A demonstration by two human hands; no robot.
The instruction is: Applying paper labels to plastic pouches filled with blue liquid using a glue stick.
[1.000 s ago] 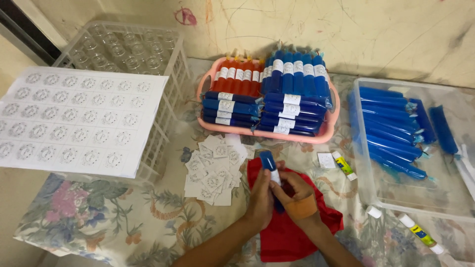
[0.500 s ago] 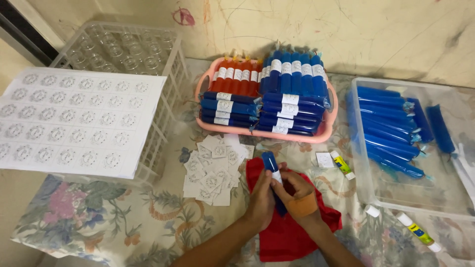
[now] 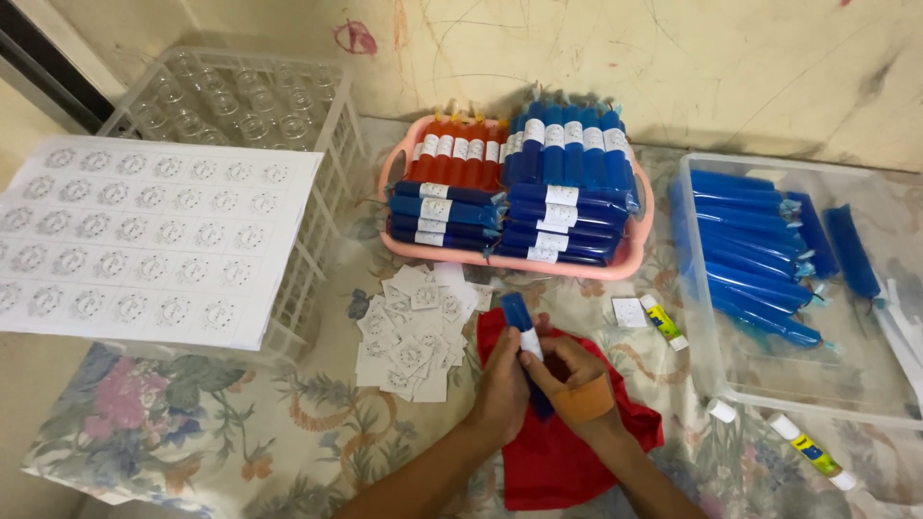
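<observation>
I had both hands together over the red cloth [image 3: 567, 452], closed on 1 blue tube [image 3: 520, 322] wrapped in plastic. My left hand [image 3: 505, 380] gripped its lower part from the left, and my right hand [image 3: 567, 370], with a tan plaster across its back, pinched the white label band at its middle. The tube stood tilted, its upper end leaning away from me and to the left, its lower end hidden behind my fingers.

Just left of my hands lay a loose pile of cut paper labels [image 3: 413, 332], partly touching the cloth's edge. Beyond the tube sat a pink basket [image 3: 635, 258] packed with labelled blue tubes, some stacked flat in front, others standing behind beside a row of red tubes [image 3: 460, 154]. To my right, a clear plastic tub [image 3: 798, 384] held more blue tubes lying flat without labels. Between the cloth and that tub lay 1 glue stick [image 3: 663, 322] with a single cut label beside it; a 2nd glue stick [image 3: 812, 452] lay near the tub's front corner, and a small white cap [image 3: 723, 410] was between the 2. At far left, a printed sheet of uncut labels [image 3: 144, 240] rested across a white crate [image 3: 317, 163] holding clear glass jars. Everything sat on a floral tablecloth [image 3: 240, 423].
</observation>
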